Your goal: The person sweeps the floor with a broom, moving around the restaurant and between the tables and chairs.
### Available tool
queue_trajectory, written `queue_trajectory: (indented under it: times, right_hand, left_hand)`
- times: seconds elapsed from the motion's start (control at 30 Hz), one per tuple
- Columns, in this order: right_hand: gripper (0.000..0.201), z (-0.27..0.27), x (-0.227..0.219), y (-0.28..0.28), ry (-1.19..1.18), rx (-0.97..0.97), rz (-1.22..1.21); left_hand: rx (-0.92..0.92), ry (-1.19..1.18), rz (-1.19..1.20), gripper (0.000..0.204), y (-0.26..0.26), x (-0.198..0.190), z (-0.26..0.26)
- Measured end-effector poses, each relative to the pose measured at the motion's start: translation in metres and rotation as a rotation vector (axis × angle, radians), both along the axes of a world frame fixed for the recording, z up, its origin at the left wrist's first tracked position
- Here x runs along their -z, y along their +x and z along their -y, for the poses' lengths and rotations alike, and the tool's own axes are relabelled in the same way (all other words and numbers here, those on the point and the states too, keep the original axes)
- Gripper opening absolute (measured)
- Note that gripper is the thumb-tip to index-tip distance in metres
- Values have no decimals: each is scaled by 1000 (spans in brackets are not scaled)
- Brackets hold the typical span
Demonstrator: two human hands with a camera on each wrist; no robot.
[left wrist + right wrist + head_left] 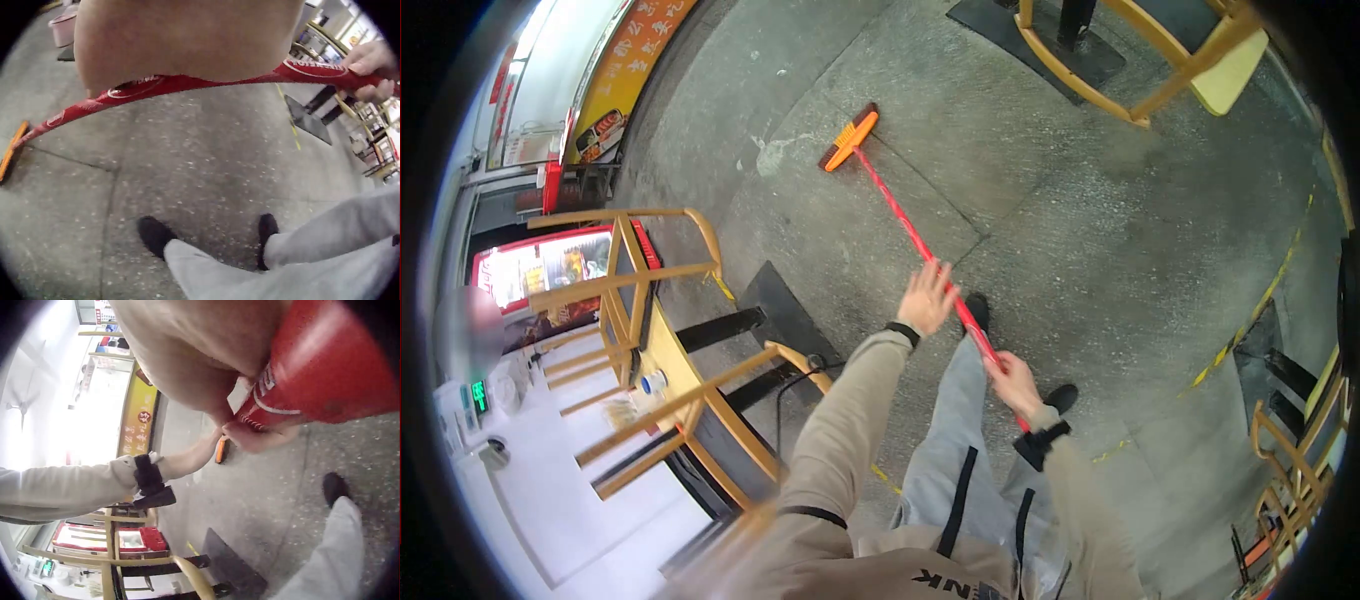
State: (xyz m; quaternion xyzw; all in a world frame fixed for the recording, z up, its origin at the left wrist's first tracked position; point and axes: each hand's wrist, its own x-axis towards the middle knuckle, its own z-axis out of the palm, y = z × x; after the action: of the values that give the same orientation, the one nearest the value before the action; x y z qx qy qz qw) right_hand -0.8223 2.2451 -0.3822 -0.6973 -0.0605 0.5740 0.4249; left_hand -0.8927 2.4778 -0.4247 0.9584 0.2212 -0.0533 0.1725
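A broom with a long red handle point(900, 216) reaches forward over the floor, its orange head point(850, 137) resting there with brown bristles along the edge. My right hand point(1015, 384) grips the handle near its upper end, fingers curled round it. Further down, my left hand point(927, 298) lies over the handle with its fingers spread and fairly straight. In the left wrist view, the heel of the left hand point(187, 40) covers part of the red handle, and its fingers are hidden. A black strap circles each wrist.
Wooden chairs point(735, 430) rest on a table at the left, above a black base plate point(775, 300). Another chair point(1140, 60) stands at the upper right. More chairs point(1290, 480) are at the right edge. My shoes point(977, 312) are close under the handle.
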Motion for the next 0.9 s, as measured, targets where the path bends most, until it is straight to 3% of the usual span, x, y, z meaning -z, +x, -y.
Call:
queue_trajectory:
  times: [0.07,0.17,0.2,0.3,0.33,0.37,0.4,0.43,0.5,0.57,0.63,0.73,0.8,0.9]
  right_hand:
    - [27,84,-33,20,-33,60,-212]
    - [27,246,-58,28,-41,75,-123]
    - [29,299,-81,29,-164,67,-129]
    - [27,451,-157,12,-324,91,-36]
    - [28,497,-178,-5,-468,72,67]
    - [36,535,-202,-26,-616,-68,330]
    - [39,565,-226,-54,-733,-214,567]
    - [43,584,-247,-71,-845,-368,803]
    - [42,556,-310,-65,-1110,-417,321]
    - [44,570,-311,-87,-1127,-394,320]
    - [43,603,-297,-110,-1105,-484,363]
    - [37,588,-269,-113,-1016,-452,440]
    - [42,556,-231,-103,-944,-433,528]
    - [48,443,-167,-68,-836,-419,604]
  left_hand:
    - [35,-58,59,55,7,-6,84]
    - [238,-213,218,52,17,-26,209]
    - [282,-314,278,49,21,-35,254]
    - [583,-577,265,34,27,-39,395]
    - [630,-662,245,33,26,-42,446]
    - [675,-693,83,33,32,-66,488]
    - [750,-750,71,31,21,-46,546]
    - [862,-787,5,31,26,-66,574]
    - [924,-818,68,29,10,-65,635]
    - [928,-825,-11,28,-15,-51,683]
    - [840,-802,-72,23,-30,-55,684]
    - [824,-620,2,18,-36,-57,634]
    - [737,-598,-12,17,-36,-38,576]
    - [579,-474,-60,14,-17,-13,437]
